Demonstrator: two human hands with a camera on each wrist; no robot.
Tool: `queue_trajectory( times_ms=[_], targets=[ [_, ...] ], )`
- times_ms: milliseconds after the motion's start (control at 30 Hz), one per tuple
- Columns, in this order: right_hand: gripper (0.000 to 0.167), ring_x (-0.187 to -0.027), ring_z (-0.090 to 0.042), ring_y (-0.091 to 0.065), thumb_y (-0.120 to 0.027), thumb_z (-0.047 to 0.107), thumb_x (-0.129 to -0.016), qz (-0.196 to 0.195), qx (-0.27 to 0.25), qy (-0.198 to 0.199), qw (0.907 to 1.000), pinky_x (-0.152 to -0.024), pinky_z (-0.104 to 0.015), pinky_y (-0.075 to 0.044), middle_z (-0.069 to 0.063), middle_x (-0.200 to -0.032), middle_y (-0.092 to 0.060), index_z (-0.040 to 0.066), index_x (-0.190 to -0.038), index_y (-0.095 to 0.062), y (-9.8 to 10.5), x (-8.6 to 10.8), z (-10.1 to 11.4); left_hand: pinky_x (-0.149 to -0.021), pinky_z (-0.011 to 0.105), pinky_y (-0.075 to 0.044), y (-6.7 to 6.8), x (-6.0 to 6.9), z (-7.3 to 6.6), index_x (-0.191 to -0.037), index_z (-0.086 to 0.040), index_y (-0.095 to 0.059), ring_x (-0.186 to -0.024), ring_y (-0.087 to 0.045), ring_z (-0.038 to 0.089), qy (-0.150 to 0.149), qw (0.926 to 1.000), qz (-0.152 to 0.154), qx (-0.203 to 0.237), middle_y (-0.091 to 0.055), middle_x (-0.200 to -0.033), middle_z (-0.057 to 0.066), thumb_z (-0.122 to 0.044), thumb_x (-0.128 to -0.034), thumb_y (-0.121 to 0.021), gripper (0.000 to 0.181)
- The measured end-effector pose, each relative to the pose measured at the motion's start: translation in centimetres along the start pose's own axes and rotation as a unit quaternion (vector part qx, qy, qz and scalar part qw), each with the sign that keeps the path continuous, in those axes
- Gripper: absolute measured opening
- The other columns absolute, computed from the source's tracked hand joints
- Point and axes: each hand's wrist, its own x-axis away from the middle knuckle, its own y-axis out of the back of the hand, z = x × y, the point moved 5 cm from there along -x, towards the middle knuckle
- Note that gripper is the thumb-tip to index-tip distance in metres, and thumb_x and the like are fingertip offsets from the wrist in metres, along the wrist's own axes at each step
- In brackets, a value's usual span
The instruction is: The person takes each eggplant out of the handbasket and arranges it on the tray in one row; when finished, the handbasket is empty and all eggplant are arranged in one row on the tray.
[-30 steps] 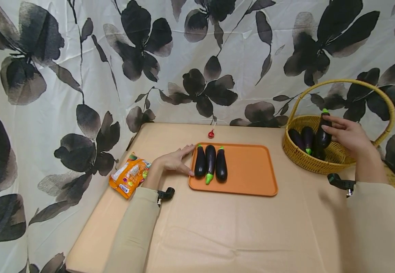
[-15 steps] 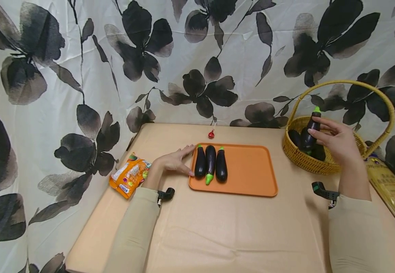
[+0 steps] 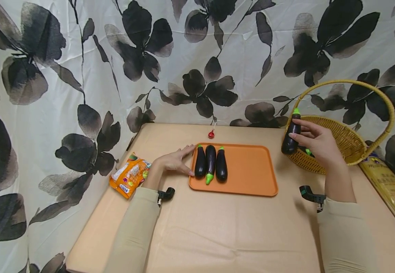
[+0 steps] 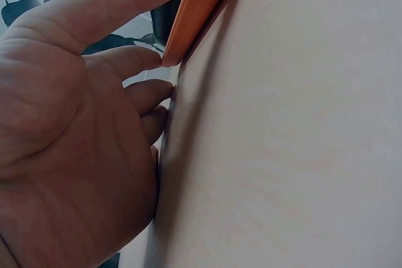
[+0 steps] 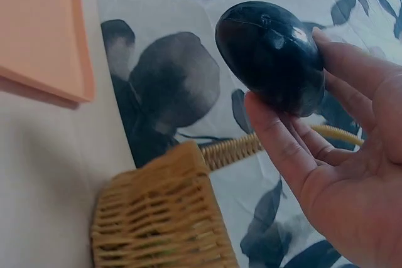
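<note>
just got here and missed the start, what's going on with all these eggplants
A person holds an eggplant stem up in the right hand, near the left side of the basket. The left hand rests at the left edge of the tray, where three eggplants lie side by side. A green stem shows in the basket; how many more are in there is hidden.
</note>
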Motion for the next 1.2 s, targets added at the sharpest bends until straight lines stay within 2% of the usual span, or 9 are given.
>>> queue_trajectory(
  times_ms=[300,433,533,633,867,1033,1200],
  targets=[
    [0.060,-0.105,-0.001,-0.059,-0.068,0.032,-0.102,0.036,0.036,0.018,0.9985,-0.081,-0.010,-0.054,-0.012,-0.137,-0.051,0.020,-0.157,-0.049,-2.9,-0.5,0.9,-0.130,0.059,0.003,0.1,0.1,0.2,-0.169,-0.033,-0.014,-0.162,0.011,0.037,0.004,1.0000,0.001,-0.004,0.001,-0.177,-0.001,-0.045,-0.0698,-0.096,0.129],
    [0.061,-0.117,-0.011,-0.059,-0.068,0.033,-0.102,0.048,0.040,0.013,0.9980,-0.083,-0.011,-0.053,-0.015,-0.144,-0.051,0.024,-0.158,-0.046,-4.0,-0.7,0.7,-0.130,0.059,0.003,0.1,0.2,0.3,-0.169,-0.034,-0.014,-0.162,0.011,0.036,0.003,1.0000,-0.001,-0.002,0.001,-0.177,0.000,-0.045,-0.0701,-0.096,0.129],
    [0.063,-0.129,-0.025,-0.055,-0.069,0.035,-0.101,0.060,0.046,0.008,0.9972,-0.085,-0.011,-0.050,-0.017,-0.148,-0.051,0.028,-0.159,-0.045,-4.6,-0.9,0.6,-0.130,0.058,0.003,0.1,0.2,0.3,-0.169,-0.033,-0.014,-0.162,0.011,0.035,0.000,1.0000,-0.003,0.000,0.001,-0.177,-0.001,-0.043,-0.0705,-0.096,0.128],
    [0.065,-0.137,-0.032,-0.051,-0.070,0.036,-0.100,0.071,0.049,0.006,0.9963,-0.086,-0.011,-0.046,-0.017,-0.151,-0.049,0.030,-0.159,-0.044,-5.4,-0.9,0.5,-0.130,0.058,0.003,0.0,0.2,0.2,-0.169,-0.033,-0.014,-0.162,0.011,0.035,-0.001,1.0000,-0.001,0.001,0.001,-0.177,-0.002,-0.044,-0.0708,-0.096,0.128],
    [0.063,-0.139,-0.041,-0.048,-0.070,0.023,-0.101,0.110,-0.014,0.016,0.9937,-0.085,-0.017,-0.057,-0.021,-0.154,-0.041,0.022,-0.159,-0.045,-7.8,-0.8,0.7,-0.130,0.060,0.004,-0.1,0.2,0.0,-0.169,-0.032,-0.013,-0.162,0.011,0.037,0.001,1.0000,0.000,0.000,0.001,-0.177,0.002,-0.045,-0.0701,-0.096,0.129],
    [0.063,-0.142,-0.045,-0.045,-0.070,0.021,-0.101,0.136,0.002,0.032,0.9903,-0.086,-0.021,-0.055,-0.020,-0.159,-0.040,0.020,-0.159,-0.045,-9.4,-0.8,0.8,-0.130,0.060,0.004,0.0,0.2,0.0,-0.169,-0.033,-0.014,-0.162,0.011,0.036,0.001,1.0000,0.000,0.002,0.000,-0.177,0.000,-0.045,-0.0699,-0.096,0.129],
    [0.063,-0.139,-0.042,-0.045,-0.069,0.020,-0.102,0.161,0.003,0.024,0.9866,-0.086,-0.021,-0.054,-0.022,-0.156,-0.042,0.020,-0.160,-0.044,-11.1,-0.7,0.7,-0.130,0.059,0.003,0.0,0.1,0.0,-0.169,-0.033,-0.014,-0.162,0.011,0.035,0.001,1.0000,-0.002,-0.001,0.000,-0.177,-0.001,-0.045,-0.0702,-0.096,0.129]
  ],
)
